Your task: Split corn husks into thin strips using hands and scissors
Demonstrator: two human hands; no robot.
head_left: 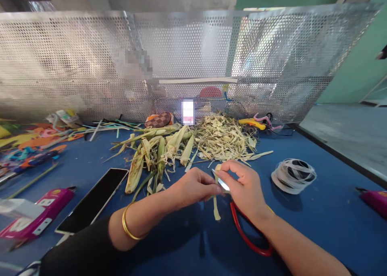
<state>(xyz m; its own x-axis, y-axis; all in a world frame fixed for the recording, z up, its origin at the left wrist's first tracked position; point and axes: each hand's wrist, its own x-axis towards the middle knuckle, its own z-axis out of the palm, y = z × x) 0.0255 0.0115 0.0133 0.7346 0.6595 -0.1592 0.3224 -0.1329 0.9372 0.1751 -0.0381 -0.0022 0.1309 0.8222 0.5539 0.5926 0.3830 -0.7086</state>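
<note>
Just above the blue table, my left hand (192,187) pinches a narrow, pale strip of corn husk (215,210), whose lower end hangs below the fingertips. Close beside it, my right hand (246,187) is closed around a pair of red-handled scissors (249,243). Their shiny blade (223,183) lies against the strip between both hands, while a large red handle loop shows under the right wrist. Part of the scissors is hidden by the right hand. Beyond the hands lie dried corn husks (134,173) and a heap of shredded husk pieces (223,139).
To the right sits a roll of whitish tape (293,176). On the left are a dark phone (93,199), a magenta power strip (39,213) and colourful scraps (33,143). Yellow-handled pliers (252,123) and a lit screen (188,112) stand near the perforated metal panel (187,46).
</note>
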